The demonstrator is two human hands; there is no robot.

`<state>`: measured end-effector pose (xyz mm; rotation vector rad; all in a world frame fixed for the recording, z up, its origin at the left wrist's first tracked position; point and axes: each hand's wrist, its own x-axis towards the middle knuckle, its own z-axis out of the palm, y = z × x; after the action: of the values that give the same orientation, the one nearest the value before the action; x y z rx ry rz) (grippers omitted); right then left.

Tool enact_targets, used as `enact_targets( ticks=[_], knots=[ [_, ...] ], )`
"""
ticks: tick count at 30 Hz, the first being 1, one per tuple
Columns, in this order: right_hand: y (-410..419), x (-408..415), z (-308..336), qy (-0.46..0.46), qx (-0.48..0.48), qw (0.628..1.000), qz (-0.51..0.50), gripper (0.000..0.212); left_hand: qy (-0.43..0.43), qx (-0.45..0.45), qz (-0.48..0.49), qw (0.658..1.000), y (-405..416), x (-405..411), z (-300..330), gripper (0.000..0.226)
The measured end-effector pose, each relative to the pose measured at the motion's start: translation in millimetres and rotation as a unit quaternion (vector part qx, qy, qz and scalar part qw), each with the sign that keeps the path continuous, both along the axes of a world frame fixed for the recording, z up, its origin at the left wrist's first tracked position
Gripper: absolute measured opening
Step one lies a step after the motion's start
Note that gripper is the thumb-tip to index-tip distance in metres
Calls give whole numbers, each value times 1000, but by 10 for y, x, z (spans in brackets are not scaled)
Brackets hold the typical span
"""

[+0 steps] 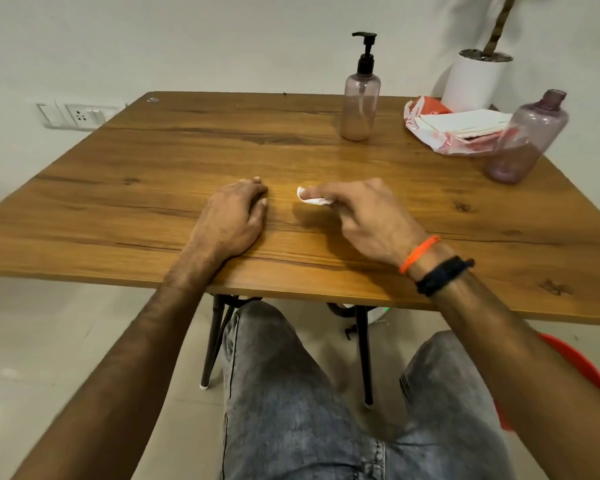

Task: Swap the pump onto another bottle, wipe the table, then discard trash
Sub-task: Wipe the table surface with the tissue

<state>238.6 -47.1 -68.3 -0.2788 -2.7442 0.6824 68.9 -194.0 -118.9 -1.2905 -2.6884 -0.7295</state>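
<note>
right hand (368,216): you pinch the tissue (313,198) against the table (153,161).
left hand (236,216): flat, empty.
bin (582,368): floor, your right, nearer that hand.

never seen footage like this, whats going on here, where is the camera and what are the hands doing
There is no machine here: a person wears one wide-angle camera on their head, looking down at their own arms. They sit at a wooden table. The left hand rests on it, palm down, holding nothing visible. The right hand presses a small white tissue against the tabletop, as for wiping. Further back stand a bottle with a black pump, an open bottle without a cap, and a pack of tissues. A red bin sits on the floor to the right.
</note>
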Motion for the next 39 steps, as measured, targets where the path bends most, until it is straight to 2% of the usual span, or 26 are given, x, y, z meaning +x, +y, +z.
enact_targets(
  ticks=[2, 4, 10, 12, 15, 17, 19, 20, 22, 24, 25, 28, 32, 39],
  knots=[
    [-25, -139, -94, -54, 25, 998, 28, 43, -2, -1, 2, 1000, 0, 0, 1, 42],
    [-113, -141, -198, -70, 57, 994, 67, 44, 3, -3, 1, 1000, 8, 1, 2, 42],
    [-467, 357, -388, -77, 27, 976, 204, 54, 9, 4, -5, 1000, 18, 2, 4, 41],
    [-490, 563, -377, -71, -22, 970, 233, 56, 10, 4, -11, 1000, 15, -5, -1, 41],
    [-320, 648, -186, -35, -153, 955, 253, 48, 8, 4, -16, 1000, 9, -24, -9, 41],
    [-127, 536, -58, 16, -247, 943, 222, 40, 7, 7, -17, 1000, 7, -34, -17, 41],
    [86, 334, 15, 67, -277, 948, 143, 37, 6, 12, -18, 1000, 2, -42, -25, 41],
    [183, 211, 37, 84, -252, 960, 92, 37, 5, 13, -19, 1000, -4, -45, -33, 41],
    [345, -30, 59, 88, -135, 987, -10, 40, 5, 14, -24, 1000, -15, -50, -38, 41],
    [428, -237, 49, 48, -35, 996, -67, 44, 0, 14, -28, 1000, -27, -54, -33, 41],
    [449, -317, 24, 13, -8, 998, -64, 43, -3, 15, -30, 999, -30, -56, -32, 42],
    [389, -383, -92, -70, 26, 997, 5, 35, -7, 13, -31, 999, -35, -58, -28, 43],
    [241, -165, -178, -71, 56, 993, 72, 37, 1, 15, -19, 1000, -17, -65, -51, 42],
    [-38, 429, -176, -79, -5, 975, 210, 39, 6, 9, -17, 1000, -6, -85, -75, 43]
  ],
)
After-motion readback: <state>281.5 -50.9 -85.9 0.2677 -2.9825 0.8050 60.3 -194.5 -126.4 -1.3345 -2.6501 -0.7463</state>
